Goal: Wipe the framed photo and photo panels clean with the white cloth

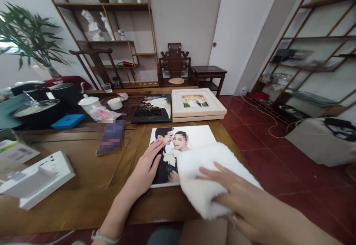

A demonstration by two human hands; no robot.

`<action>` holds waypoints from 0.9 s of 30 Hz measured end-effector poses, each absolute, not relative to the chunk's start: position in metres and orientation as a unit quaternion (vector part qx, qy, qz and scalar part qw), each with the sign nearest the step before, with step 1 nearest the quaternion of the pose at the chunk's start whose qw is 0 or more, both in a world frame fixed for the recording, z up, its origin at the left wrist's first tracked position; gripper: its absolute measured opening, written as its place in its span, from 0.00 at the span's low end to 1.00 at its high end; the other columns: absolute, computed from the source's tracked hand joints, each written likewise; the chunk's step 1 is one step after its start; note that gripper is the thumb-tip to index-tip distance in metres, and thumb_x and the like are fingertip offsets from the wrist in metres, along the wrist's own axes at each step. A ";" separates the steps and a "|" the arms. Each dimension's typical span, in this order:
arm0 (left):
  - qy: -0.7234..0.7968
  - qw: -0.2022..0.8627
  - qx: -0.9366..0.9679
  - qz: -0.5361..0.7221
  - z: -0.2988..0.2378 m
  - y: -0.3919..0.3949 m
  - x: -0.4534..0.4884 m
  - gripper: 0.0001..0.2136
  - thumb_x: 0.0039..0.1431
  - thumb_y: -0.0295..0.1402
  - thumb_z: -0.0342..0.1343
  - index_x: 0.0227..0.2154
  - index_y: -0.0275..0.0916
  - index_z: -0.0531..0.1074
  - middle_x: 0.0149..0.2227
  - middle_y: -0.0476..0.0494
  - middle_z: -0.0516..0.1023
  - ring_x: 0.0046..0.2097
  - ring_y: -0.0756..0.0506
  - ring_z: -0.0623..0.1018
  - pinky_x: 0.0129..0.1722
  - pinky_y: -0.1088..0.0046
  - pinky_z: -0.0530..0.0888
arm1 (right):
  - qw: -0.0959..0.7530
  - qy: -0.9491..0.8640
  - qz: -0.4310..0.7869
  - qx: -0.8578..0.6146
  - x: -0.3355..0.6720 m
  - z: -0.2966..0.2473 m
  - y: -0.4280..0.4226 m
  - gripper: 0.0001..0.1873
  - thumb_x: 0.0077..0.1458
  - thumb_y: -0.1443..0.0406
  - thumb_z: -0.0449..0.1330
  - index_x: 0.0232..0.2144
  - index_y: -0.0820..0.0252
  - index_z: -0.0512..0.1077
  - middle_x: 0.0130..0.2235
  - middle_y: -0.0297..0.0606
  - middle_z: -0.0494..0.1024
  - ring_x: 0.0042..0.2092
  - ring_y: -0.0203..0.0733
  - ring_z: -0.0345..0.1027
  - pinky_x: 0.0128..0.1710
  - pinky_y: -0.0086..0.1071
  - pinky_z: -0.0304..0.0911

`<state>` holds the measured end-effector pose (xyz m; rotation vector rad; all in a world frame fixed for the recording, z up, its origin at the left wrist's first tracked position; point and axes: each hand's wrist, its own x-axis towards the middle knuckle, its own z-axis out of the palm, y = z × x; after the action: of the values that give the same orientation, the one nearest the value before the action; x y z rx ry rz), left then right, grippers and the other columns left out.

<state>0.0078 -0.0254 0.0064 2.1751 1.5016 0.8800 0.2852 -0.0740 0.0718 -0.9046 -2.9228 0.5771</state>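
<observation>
A large photo print (191, 135) of a couple lies flat on the wooden table (89, 163) near its front edge. My left hand (146, 167) rests flat on the print's left side, fingers stretched out. My right hand (233, 195) lies on a fluffy white cloth (205, 174) that covers the print's right half; the fingers are spread along the top of the cloth.
Behind the print lie a dark photo panel (152, 108) and a white framed picture (196, 105) on a stack. A white box (36, 180) sits at the left, with pots, a teapot (89, 103) and cups beyond. A grey bag (322, 141) stands on the red floor at right.
</observation>
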 end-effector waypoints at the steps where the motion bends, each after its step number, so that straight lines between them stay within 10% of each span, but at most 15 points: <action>1: 0.530 0.175 0.769 0.311 0.007 -0.026 0.008 0.20 0.63 0.33 0.40 0.55 0.35 0.62 0.61 0.39 0.60 0.63 0.44 0.58 0.62 0.61 0.54 | -0.002 -0.940 0.196 -0.280 0.286 0.075 -0.082 0.23 0.43 0.76 0.54 0.43 0.59 0.73 0.62 0.42 0.57 0.64 0.52 0.43 0.61 0.54 0.37; 15: 0.517 0.173 0.772 0.326 0.006 -0.026 0.007 0.19 0.63 0.33 0.40 0.55 0.36 0.63 0.61 0.39 0.60 0.62 0.44 0.59 0.62 0.61 0.55 | 0.171 -0.927 0.116 -0.314 0.232 0.060 0.040 0.16 0.59 0.68 0.49 0.47 0.59 0.70 0.51 0.42 0.72 0.50 0.50 0.64 0.53 0.48 0.54; 27: 0.514 0.167 0.770 0.340 0.002 -0.025 0.007 0.19 0.63 0.32 0.40 0.55 0.37 0.62 0.61 0.39 0.60 0.62 0.45 0.59 0.61 0.59 0.56 | 0.045 -0.947 0.178 -0.263 0.254 0.067 -0.070 0.20 0.50 0.71 0.54 0.47 0.59 0.71 0.59 0.46 0.62 0.63 0.51 0.43 0.61 0.53 0.33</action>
<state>0.0073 -0.0249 0.0017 2.1910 1.4616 0.9678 0.2543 -0.0700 0.0667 -0.8038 -2.8944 0.5424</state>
